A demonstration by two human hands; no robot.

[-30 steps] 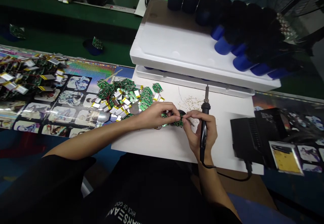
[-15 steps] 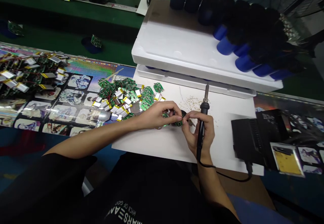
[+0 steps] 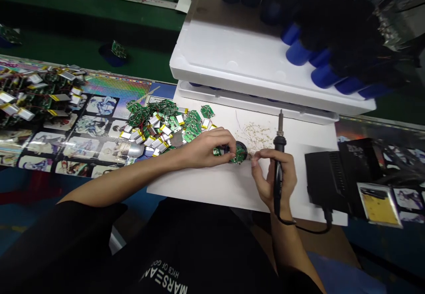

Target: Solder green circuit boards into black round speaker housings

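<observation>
My left hand [image 3: 206, 148] is closed on a small green circuit board [image 3: 238, 153] with a dark round part behind it, holding it on the white board [image 3: 299, 139]. My right hand [image 3: 275, 179] grips a black soldering iron [image 3: 278, 161] whose tip points away from me. The thumb and forefinger of that hand pinch together just right of the circuit board. A cable runs from the iron's handle toward me and off to the right.
A pile of green circuit boards with silver batteries [image 3: 159, 123] lies left of my hands, and another pile [image 3: 29, 94] is at far left. White foam trays [image 3: 239, 63] carry blue cylinders [image 3: 318, 59]. A black box [image 3: 335, 174] stands at right.
My right hand has drawn away to the right of the circuit board, taking the soldering iron with it. My left hand still holds the board, now uncovered.
</observation>
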